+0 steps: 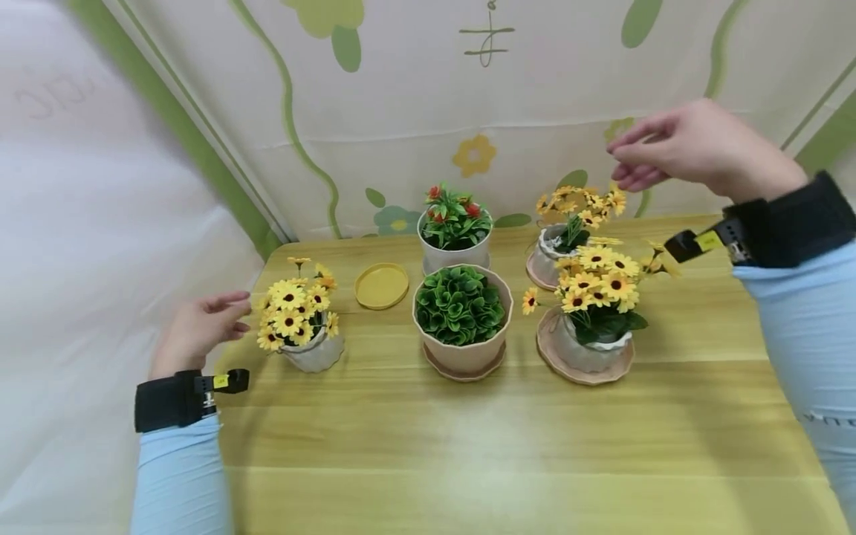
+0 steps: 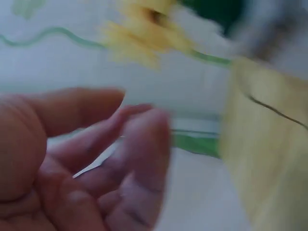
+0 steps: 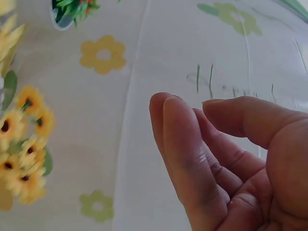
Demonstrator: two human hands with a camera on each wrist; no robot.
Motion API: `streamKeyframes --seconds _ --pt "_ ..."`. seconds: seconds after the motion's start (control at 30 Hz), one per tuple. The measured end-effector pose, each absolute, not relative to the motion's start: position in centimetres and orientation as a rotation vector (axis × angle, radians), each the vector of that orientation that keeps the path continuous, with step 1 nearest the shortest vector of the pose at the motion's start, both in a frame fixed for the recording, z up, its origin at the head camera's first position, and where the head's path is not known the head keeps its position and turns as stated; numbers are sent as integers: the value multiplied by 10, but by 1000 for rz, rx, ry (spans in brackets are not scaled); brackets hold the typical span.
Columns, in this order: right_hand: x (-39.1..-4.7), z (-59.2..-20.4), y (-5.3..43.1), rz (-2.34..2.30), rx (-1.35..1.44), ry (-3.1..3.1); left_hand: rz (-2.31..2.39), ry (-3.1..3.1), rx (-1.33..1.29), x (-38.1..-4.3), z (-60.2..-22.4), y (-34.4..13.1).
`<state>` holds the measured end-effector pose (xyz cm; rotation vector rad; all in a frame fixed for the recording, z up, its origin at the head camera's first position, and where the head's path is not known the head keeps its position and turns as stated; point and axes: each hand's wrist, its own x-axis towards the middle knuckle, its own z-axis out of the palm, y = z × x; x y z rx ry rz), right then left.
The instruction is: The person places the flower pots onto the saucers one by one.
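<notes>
My left hand [image 1: 203, 331] hovers just left of a pot of yellow daisies [image 1: 294, 316], its fingers loosely bent with a gap below the thumb and nothing held. That white pot [image 1: 317, 353] stands on bare wood at the table's left. My right hand [image 1: 695, 148] is raised at the back right, over and right of a pot of orange daisies [image 1: 582, 208]. Between its thumb and fingertips in the right wrist view shows a small gap. In front of the orange daisies, a larger pot of yellow daisies [image 1: 598, 282] sits on a pink scalloped saucer [image 1: 551, 338].
A yellow saucer [image 1: 381, 286] lies on the wooden table [image 1: 428, 461]. At the middle, a leafy green plant [image 1: 461, 305] in a pinkish pot stands before a white pot with a red-flowered plant [image 1: 455, 219]. A flower-printed cloth [image 1: 401, 96] hangs behind.
</notes>
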<state>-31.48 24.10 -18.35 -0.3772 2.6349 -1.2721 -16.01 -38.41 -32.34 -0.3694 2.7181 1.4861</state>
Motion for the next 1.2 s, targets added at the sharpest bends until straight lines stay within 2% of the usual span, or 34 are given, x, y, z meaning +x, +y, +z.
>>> streamKeyframes --seconds 0.23,0.53,0.7,0.93,1.2 --pt "-303 -228 285 -1380 -289 2617 1474 2512 -297 -166 -353 -392" --pt "-284 -298 311 -1287 -191 2729 1491 2513 -258 -170 -353 -383" --pt "-278 -331 318 -1204 -234 2652 1432 2497 -283 -178 -354 -380" --pt "-270 -360 315 -1237 -251 2523 1325 2483 -286 -185 -355 -378" --pt "-266 -377 306 -1170 -311 2518 1286 2580 -258 -187 -352 -372"
